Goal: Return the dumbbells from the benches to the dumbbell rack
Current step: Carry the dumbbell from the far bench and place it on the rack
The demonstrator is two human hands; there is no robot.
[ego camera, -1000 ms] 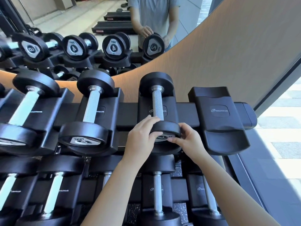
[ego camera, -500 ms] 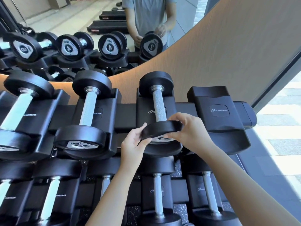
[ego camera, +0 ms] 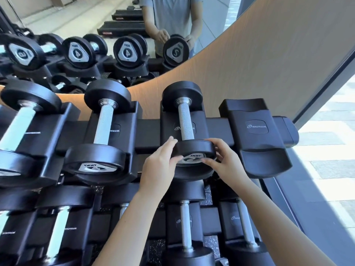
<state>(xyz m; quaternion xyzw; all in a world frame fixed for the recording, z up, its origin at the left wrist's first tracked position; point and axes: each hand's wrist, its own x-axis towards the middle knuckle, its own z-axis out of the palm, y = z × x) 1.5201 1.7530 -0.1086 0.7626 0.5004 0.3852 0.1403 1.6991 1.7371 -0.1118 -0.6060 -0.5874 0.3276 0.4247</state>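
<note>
Black rubber dumbbell (ego camera: 185, 121), marked 2, lies in a top-row cradle of the rack (ego camera: 148, 131), second from the right end. Both the left hand (ego camera: 159, 166) and right hand (ego camera: 224, 162) grip its near head: fingers curled over the rim, thumbs on the face plate. Neighbour dumbbell (ego camera: 104, 120), marked 4, sits just left.

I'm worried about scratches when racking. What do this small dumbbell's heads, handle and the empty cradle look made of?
Dumbbell heads: likely rubber or urethane, matte black, dull highlights. Handle: metal, probably steel, silvery with fine knurling. Empty cradle: seemingly moulded plastic, smooth black, slight sheen.
</note>
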